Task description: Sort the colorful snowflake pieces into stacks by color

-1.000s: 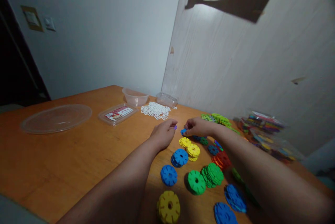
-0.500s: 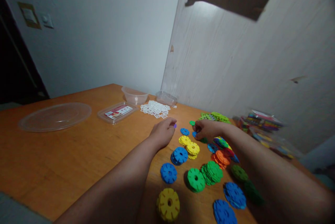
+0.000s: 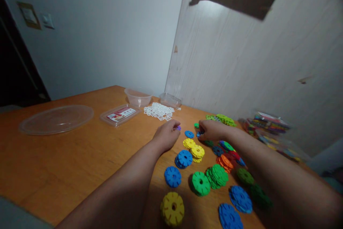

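Observation:
My left hand point(image 3: 167, 135) is closed, its thumb and fingers pinching a small purple disc point(image 3: 178, 128). To its right, my right hand point(image 3: 211, 130) is curled shut on a blue disc point(image 3: 198, 134), most of which the fingers hide. A green disc point(image 3: 196, 125) lies just behind it, and a flat blue notched disc point(image 3: 189, 134) rests between the two hands. Nearer to me are yellow discs point(image 3: 197, 151), a blue stack point(image 3: 184, 159), green stacks point(image 3: 200, 183) and an orange pile point(image 3: 224, 163). A tall yellow stack point(image 3: 173, 208) stands closest.
White lattice pieces point(image 3: 159, 111) lie at the back, near a clear bowl point(image 3: 138, 97) and a clear tray point(image 3: 170, 100). A labelled lid point(image 3: 120, 115) and a big oval lid point(image 3: 56, 119) sit on the left. Filled clear containers point(image 3: 270, 122) stand at the right, by the wall.
My right hand has shifted slightly up and left, with the blue disc at its fingertips. The left hand has hardly moved.

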### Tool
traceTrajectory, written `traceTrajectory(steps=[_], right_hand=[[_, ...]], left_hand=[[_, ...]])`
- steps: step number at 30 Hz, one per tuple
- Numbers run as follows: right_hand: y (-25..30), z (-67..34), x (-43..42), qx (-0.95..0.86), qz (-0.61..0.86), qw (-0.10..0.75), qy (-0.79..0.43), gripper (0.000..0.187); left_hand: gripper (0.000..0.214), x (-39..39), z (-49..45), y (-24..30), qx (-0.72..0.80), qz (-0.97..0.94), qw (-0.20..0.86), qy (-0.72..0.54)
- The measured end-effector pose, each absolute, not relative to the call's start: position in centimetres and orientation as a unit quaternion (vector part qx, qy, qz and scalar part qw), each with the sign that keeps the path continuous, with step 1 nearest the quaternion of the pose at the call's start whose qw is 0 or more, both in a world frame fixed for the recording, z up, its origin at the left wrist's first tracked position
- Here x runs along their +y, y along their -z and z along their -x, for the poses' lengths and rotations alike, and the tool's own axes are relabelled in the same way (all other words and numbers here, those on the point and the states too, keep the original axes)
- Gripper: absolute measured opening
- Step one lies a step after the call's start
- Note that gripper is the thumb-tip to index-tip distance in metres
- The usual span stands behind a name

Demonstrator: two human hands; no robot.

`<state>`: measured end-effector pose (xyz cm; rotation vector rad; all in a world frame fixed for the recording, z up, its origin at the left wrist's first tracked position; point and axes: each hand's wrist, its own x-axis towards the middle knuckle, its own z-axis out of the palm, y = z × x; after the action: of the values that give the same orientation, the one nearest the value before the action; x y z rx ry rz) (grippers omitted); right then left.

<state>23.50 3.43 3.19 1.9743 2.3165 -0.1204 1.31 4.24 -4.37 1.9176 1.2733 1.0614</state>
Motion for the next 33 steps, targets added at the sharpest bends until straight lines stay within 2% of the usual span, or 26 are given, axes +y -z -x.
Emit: traceTrajectory(steps=[5,9,12,18,23,25,30,33], right_hand=[[-3.5,-24.0,4.2,0.759,-0.640,-0.013,0.120,0.011],[-3.3,-23.6,4.8,0.725,-0.613,-0.114,0.293,0.019],[-2.6,-22.8,5.1,0.700,-0.615,-0.115,0.346,0.019],[-1.9,-22.8,5.6,0.681,-0.665,-0.084,0.294,0.016],[-2.8,-25.5,5.5,0.648,-0.730,-0.085,0.199,0.017],[-3.1,-26.3,5.3,0.635,-0.750,-0.063,0.172,0.022],[-2.7,-26.9,5.0,0.613,-0.782,0.058,0.099,0.040],[-2.0,-27.0,5.3,0.604,-0.790,0.070,0.084,0.045]], left_hand=[[0.030,4.4,-1.3,4.7,0.472,-0.728,0.287,-0.405],[0.029,4.7,-1.2,4.9,0.452,-0.749,0.268,-0.404],[0.029,4.8,-1.1,5.0,0.443,-0.760,0.261,-0.397],[0.028,4.4,-1.1,4.5,0.462,-0.744,0.275,-0.397],[0.028,4.0,-1.2,3.9,0.477,-0.731,0.290,-0.393],[0.028,3.9,-1.2,3.8,0.480,-0.730,0.291,-0.389],[0.029,3.8,-1.2,3.7,0.477,-0.741,0.279,-0.382],[0.028,3.9,-1.2,3.8,0.480,-0.744,0.269,-0.380]])
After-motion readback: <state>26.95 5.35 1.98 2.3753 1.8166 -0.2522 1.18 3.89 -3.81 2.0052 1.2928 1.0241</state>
